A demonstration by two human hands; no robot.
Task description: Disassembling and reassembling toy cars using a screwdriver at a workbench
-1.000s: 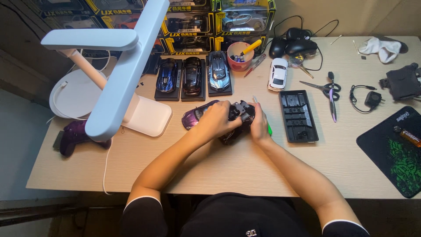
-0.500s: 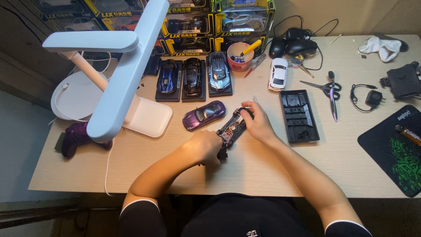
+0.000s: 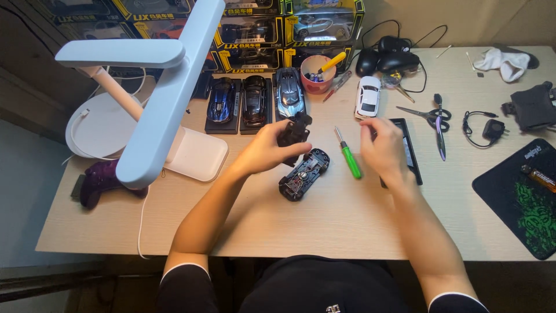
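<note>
My left hand grips a small black model-car part and holds it just above the desk. Below it, a dark model-car chassis lies open side up on the wooden desk. Just right of the chassis lies a green-handled screwdriver, touched by neither hand. My right hand hovers over a black parts tray with its fingertips drawn together. Whether something tiny sits between them is too small to see.
Three model cars on black bases and a white car stand behind. A pink cup of tools, scissors, a white desk lamp, boxed cars at the back and a black mouse pad are also on the desk.
My hands, together on the car before, have separated. The left lifted off a black part, the chassis now lies on the desk, and the right moved to the tray. The purple car body is out of sight.
</note>
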